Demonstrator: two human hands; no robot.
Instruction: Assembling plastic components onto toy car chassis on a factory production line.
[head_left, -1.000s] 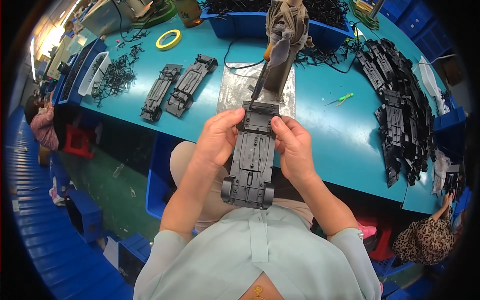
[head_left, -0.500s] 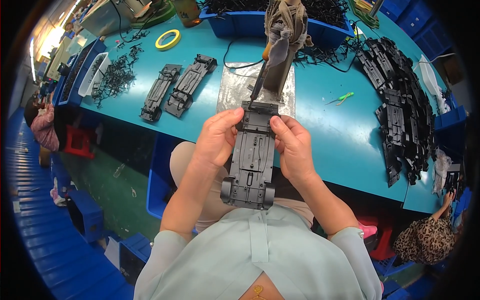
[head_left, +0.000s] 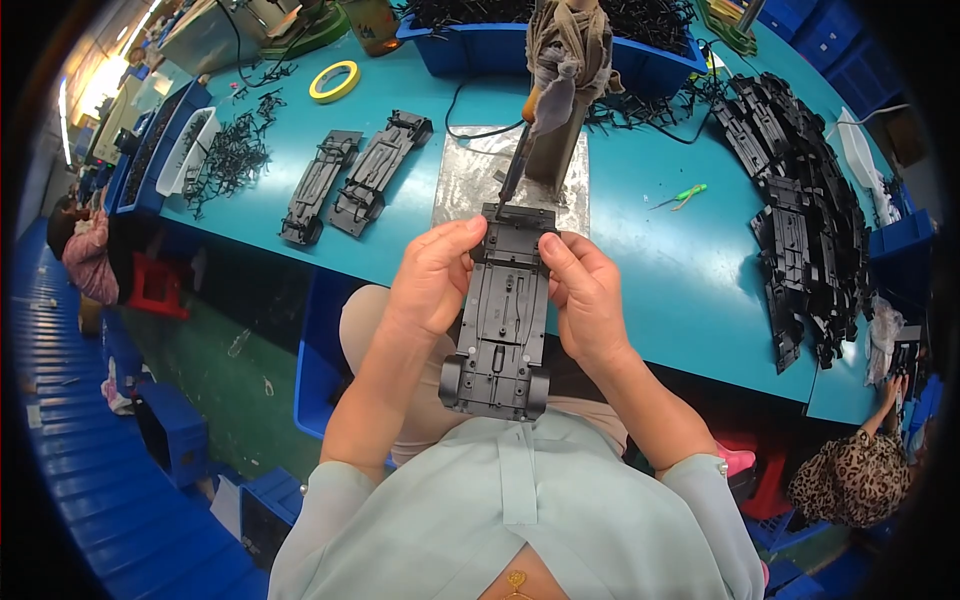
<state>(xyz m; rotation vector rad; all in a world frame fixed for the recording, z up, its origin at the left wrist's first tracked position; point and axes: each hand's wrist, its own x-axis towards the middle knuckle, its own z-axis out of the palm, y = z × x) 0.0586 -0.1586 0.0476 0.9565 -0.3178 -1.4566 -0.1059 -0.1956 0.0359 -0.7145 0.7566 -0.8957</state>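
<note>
Black moulded plastic, ribbed and flat, the toy car chassis stays clasped lengthwise between the left hand and right hand, unmoved since before, its far end touching the soldering iron above the grey metal plate.

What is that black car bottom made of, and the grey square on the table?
The black car bottom, held by the left hand and right hand, looks like matte moulded plastic with crisp ribs. The grey square looks like scuffed sheet metal, dully shiny.
</note>
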